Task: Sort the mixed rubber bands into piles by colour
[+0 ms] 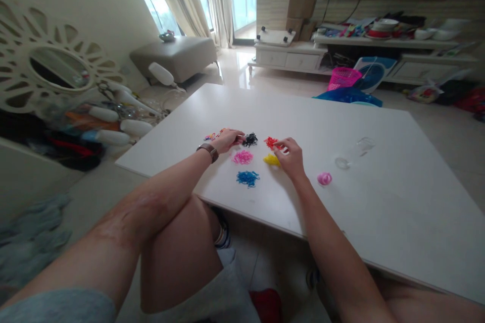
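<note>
Small loops that look like rubber bands lie in piles sorted by colour on the white table (pixel 212 106). My left hand (pixel 228 141), with a watch (pixel 208 151) on its wrist, is at the left edge of the black pile (pixel 250 140), fingertips drawn together. It partly covers a mixed-colour pile (pixel 209 137). My right hand (pixel 291 157) pinches at the red pile (pixel 270 142) and hides part of the yellow pile (pixel 270 160). Whatever either hand pinches is too small to make out. Closer to me are the pink pile (pixel 242 157) and blue pile (pixel 247 178).
Right of my right hand lie a pink coiled item (pixel 325 178), a clear round lid (pixel 342 163) and a clear container (pixel 365 146). A pink basket (pixel 344 78) stands beyond the table. My legs are under its near edge.
</note>
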{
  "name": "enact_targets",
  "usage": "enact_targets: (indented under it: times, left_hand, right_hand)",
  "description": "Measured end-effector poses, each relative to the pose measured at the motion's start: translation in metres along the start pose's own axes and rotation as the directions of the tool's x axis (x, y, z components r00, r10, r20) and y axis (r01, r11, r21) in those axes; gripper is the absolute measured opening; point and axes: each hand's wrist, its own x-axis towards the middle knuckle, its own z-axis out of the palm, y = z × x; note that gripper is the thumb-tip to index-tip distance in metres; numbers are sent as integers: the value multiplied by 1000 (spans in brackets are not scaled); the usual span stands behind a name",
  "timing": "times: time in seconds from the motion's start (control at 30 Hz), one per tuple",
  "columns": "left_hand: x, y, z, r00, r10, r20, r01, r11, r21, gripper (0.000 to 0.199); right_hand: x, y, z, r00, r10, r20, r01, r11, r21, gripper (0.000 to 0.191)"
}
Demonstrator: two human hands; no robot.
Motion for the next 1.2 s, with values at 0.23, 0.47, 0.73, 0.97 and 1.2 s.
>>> enact_targets:
  times: [0.23, 0.47, 0.73, 0.97, 1.2]
  left_hand:
    - [-26, 13, 14, 905, -163, 394, 237, 960, -148, 15]
    - [-36, 5, 26, 777, -199, 598, 294, 953, -65, 36]
    - [-47, 3, 35, 737, -182, 651, 245, 969, -7, 37]
    - [-52, 2, 37, 720, -169, 673, 184, 982, 50, 31]
    - [-51, 4, 36, 678, -200, 707, 191, 977, 93, 33]
  right_hand:
    - [-1, -5, 1, 999, -32, 37, 33, 999, -27, 9]
    - [-2, -6, 5, 979, -130, 159, 134, 991, -10, 14]
    - [-4, -4, 10, 960, -184, 212, 181, 983, 32, 20]
    - [-5, -8, 10, 961, -171, 217, 163, 985, 55, 10]
    - [-1, -14, 2, 989, -45, 143, 35, 997, 71, 11]
